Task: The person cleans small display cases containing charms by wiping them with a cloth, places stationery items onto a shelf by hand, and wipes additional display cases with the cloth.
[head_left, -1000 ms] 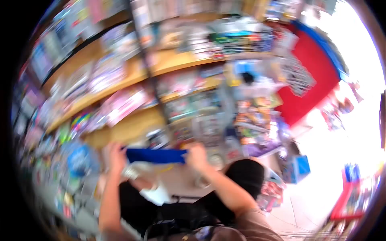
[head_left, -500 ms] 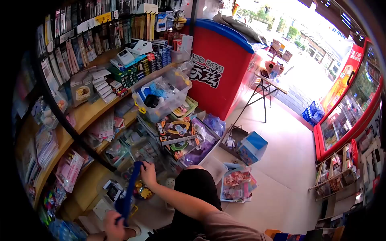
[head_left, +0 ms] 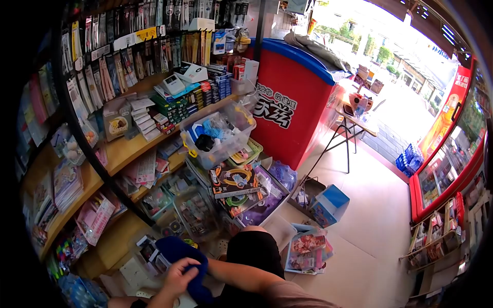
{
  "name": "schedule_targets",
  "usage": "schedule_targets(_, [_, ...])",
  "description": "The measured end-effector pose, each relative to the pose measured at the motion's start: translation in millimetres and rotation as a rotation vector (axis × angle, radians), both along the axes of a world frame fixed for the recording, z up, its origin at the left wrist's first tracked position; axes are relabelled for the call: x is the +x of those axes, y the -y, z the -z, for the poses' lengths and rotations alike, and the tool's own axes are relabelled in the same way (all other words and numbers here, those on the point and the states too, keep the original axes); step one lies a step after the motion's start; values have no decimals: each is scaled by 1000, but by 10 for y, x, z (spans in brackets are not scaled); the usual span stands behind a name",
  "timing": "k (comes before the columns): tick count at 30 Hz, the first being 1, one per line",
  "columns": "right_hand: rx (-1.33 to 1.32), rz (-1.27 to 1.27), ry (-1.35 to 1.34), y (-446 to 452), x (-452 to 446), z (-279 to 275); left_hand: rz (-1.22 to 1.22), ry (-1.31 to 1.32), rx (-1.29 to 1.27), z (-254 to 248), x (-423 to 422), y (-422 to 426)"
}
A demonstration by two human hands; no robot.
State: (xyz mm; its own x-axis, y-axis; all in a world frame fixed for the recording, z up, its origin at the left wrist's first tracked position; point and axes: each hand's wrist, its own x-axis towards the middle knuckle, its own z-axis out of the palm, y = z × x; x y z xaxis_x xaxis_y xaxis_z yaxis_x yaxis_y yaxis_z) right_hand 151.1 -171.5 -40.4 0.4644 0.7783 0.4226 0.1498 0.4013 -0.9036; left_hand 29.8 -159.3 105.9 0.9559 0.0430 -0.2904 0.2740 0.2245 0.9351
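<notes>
Red chest with blue rim (head_left: 292, 97) beside clear plastic bin (head_left: 218, 134) of oddments

This is a small shop, open to the street. Packaged pens hang in rows above wooden shelves (head_left: 123, 154) of boxed goods (head_left: 177, 108), and a glass-doored drinks fridge (head_left: 447, 149) stands by the entrance.

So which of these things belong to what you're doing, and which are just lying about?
In hand:
- blue fabric piece, gripped by the left hand

Lying about:
- clear plastic bin
- blue box
- folding table
</notes>
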Motion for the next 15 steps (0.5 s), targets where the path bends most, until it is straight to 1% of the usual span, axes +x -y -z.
schedule_targets(2, [40, -130, 20, 95, -67, -74, -53, 42, 89, 79, 83, -307])
schedule_targets(4, [80, -240, 9, 144, -127, -78, -59, 122, 299, 286, 142, -706])
schedule_targets(5, [103, -295, -24, 147, -135, -66, -50, 153, 426, 358, 152, -890])
schedule_targets(6, [131, -371, -107, 121, -137, -44, -101, 204, 639, 347, 156, -976])
schedule_targets(7, [161, -479, -264, 95, -129, 15, -116, 197, 813, 260, 148, -990])
schedule_targets(8, [220, -736, -680, 58, -123, 69, -133, 190, 988, 171, 142, -1002])
schedule_targets(9, [252, -940, -1129, 18, -117, 130, -132, 180, 1048, 148, 126, -1008])
schedule_targets(12, [97, -975, -1363, 127, -172, 98, -183, 190, 1247, 403, 84, -1007])
schedule_targets(13, [-49, -813, -1402, 71, -209, 198, -172, 139, 1249, 438, 87, -1007])
schedule_targets(15, [-142, -792, -1394, 94, -222, 358, -255, 158, 1261, 573, 76, -1032])
